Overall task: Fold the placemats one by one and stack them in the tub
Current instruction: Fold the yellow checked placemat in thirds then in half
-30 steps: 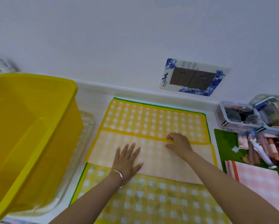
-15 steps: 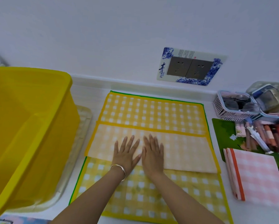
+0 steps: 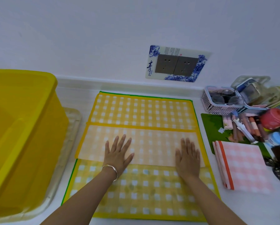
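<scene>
Placemat (image 3: 152,143) in yellow check lies on the white counter (image 3: 249,208) straight in front of me. More yellow check shows beyond it and nearer to me, so I cannot tell how many sheets are in this pile. What I touch is a pale band, the reverse side turned up, and its long axis runs left to right across my body. Its bordered edge is on the far side; the plain edge by my wrists I take for the crease.

Both palms rest flat on that band, fingers straight and spread, gripping nothing. My left hand (image 3: 118,153) sits a little left of the band's middle, and my right hand (image 3: 188,155) sits close to its right end. So the band's left end is uncovered, while its right end is just beside my fingers.

The yellow tub (image 3: 43,143) stands to my left on a clear tray (image 3: 72,120), near the band's left end but apart from it. I can see nothing in it. My left hand is the nearer one to it. A pink placemat (image 3: 243,166), already folded, lies on my right, well apart from the tub.

As I judge it, this fold is being pressed flat. The next one should go across the short axis, with the right end carried leftward toward the tub. My right hand is placed for that pinch, and my left can hold the middle.
</scene>
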